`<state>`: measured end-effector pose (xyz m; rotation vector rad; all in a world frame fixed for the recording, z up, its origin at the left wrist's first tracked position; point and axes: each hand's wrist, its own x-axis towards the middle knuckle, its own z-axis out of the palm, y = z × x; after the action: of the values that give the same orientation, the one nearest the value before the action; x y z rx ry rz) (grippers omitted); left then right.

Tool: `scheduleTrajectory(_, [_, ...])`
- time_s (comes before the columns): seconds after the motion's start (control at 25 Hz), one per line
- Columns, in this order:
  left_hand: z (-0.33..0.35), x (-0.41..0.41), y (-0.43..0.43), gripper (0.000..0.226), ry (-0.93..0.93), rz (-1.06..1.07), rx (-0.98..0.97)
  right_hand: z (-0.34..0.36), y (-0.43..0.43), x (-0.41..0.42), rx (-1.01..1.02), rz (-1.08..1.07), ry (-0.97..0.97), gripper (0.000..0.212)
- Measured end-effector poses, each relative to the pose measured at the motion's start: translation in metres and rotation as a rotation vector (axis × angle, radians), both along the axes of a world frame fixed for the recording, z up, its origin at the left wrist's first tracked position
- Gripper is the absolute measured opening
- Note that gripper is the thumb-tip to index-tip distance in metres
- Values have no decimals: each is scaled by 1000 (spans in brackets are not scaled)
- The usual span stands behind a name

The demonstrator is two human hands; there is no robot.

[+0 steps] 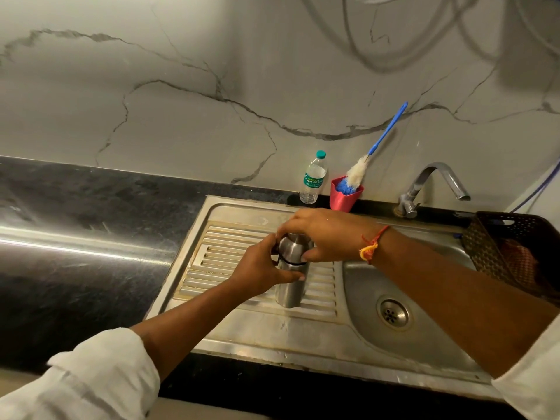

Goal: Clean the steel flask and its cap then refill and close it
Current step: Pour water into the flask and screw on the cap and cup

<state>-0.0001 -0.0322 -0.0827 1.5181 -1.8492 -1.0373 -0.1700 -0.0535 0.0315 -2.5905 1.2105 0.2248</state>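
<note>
Two hands grip an upright flask [291, 278] on the drainboard [260, 325]: left hand [263, 268] wrapping its body, right hand [322, 234] clasping the cap [293, 242].

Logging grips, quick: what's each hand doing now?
Left hand: closed on flask body.
Right hand: closed on flask top.

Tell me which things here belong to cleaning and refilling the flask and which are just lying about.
Part of the job: cylindrical steel flask, its cap under the right hand, left hand, blue-handled bottle brush, curved chrome tap, steel sink.

Lying about: clear plastic water bottle, dark woven basket.
</note>
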Motion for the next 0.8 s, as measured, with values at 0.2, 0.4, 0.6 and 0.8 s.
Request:
scheduleTrajectory(0.2, [0, -3, 2, 69, -4, 23, 2, -2, -1, 14, -106, -110, 63, 54])
scheduleTrajectory(0.4, [0, -4, 5, 63, 20, 42, -4, -3, 4, 24, -222, -163, 113, 51])
scheduleTrajectory(0.6, [1, -5, 5, 73, 11, 22, -5, -16, -4, 18, -272, -212, 132, 70])
scheduleTrajectory(0.8, [0, -3, 5, 85, 2, 5, -15, -18, -12, 4, 19, 27, 2, 62])
